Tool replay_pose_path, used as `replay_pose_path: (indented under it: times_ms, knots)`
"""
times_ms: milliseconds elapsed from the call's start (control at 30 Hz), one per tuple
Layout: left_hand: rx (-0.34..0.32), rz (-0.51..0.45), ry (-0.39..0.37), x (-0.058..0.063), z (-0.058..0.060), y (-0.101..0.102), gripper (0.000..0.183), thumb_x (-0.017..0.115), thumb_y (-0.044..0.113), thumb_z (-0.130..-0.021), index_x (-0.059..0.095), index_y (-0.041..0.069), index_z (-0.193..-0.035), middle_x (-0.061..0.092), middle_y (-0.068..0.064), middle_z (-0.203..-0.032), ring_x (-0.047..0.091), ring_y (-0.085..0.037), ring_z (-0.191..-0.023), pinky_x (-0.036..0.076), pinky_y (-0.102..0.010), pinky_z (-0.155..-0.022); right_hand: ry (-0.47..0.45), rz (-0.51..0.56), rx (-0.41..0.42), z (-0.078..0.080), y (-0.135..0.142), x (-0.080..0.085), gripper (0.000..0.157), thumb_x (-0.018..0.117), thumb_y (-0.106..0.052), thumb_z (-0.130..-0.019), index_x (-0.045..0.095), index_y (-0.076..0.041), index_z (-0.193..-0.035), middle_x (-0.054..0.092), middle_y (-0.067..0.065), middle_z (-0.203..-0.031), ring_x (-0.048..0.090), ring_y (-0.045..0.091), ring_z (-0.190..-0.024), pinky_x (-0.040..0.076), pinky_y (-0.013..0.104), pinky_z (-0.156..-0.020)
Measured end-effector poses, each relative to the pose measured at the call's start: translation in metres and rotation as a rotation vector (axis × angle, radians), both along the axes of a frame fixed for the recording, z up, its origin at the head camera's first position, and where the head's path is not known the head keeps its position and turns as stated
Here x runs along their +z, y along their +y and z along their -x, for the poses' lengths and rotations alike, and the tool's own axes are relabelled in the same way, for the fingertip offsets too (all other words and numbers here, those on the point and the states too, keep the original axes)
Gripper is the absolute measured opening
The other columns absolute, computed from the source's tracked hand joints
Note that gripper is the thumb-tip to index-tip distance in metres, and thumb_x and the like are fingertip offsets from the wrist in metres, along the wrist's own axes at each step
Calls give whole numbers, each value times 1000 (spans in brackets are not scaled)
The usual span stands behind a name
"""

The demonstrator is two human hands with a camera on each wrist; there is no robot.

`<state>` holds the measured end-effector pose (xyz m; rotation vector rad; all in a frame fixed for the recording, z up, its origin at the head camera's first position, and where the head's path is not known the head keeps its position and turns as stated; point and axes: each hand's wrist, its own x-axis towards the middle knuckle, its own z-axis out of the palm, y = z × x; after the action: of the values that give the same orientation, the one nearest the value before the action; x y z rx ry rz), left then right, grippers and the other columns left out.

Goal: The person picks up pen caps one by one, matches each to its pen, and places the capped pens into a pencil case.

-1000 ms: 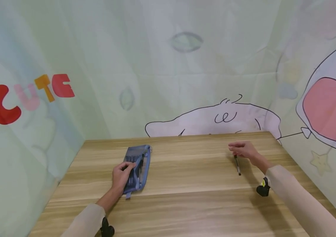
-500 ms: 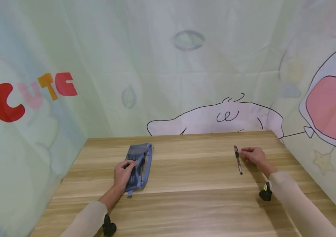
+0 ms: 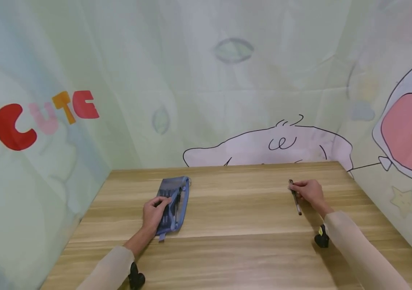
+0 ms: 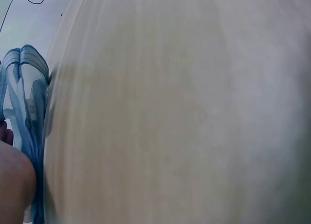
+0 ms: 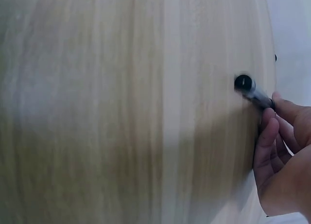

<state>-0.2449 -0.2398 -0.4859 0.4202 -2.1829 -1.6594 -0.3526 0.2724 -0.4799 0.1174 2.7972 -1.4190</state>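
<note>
A blue see-through pencil case (image 3: 183, 203) lies on the left part of the table, its mouth spread apart, with dark pen-like shapes showing inside. My left hand (image 3: 154, 212) pinches the edge of that mouth between thumb and fingers. In the left wrist view the case (image 4: 30, 102) is seen at the left border beside part of the left hand (image 4: 14, 178). Over at the right, my right hand (image 3: 309, 193) pinches a pen (image 3: 296, 203) near its dark upper end. The right wrist view shows the pen (image 5: 257, 95) jutting from between thumb and fingertips of the right hand (image 5: 286, 156).
Both arms reach over a wood-grain table (image 3: 227, 257). Behind it and along the sides hangs a printed cloth (image 3: 198, 80) with cartoon drawings and coloured letters. A dark wrist device (image 3: 322, 237) sits below the right cuff, another (image 3: 136, 278) by the left one.
My right hand drew back from over the pen to its right side, then took hold of it near the upper end. The left hand stays at the pencil case.
</note>
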Motion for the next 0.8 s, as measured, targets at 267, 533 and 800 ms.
replay_pose_path:
  times_ms: [267,533,800]
  knots:
    - [-31,-21,7,-1,2,-1,23,76,16,-91,76,-6,-95,64,19,-73,54,-3,-74,43,-16,-69,-79,98,-49,-3,-6,6,43,77,-25,-93,72,12,-113,65,-12,-60,57,2,-55,48,19,-50]
    - [-35,-47,8,-3,4,-4,24,78,16,-90,76,-7,-96,64,22,-69,56,-1,-72,45,-14,-69,-221,285,-46,-4,-22,19,28,76,-25,-93,78,2,-98,65,-12,-57,56,1,-57,46,17,-54]
    - [-38,-40,11,-2,4,-3,26,77,18,-91,75,-7,-96,63,22,-68,54,-2,-70,43,-15,-67,-270,401,48,-6,-60,28,19,71,-23,-97,76,-5,-93,67,-11,-63,53,0,-58,41,16,-55]
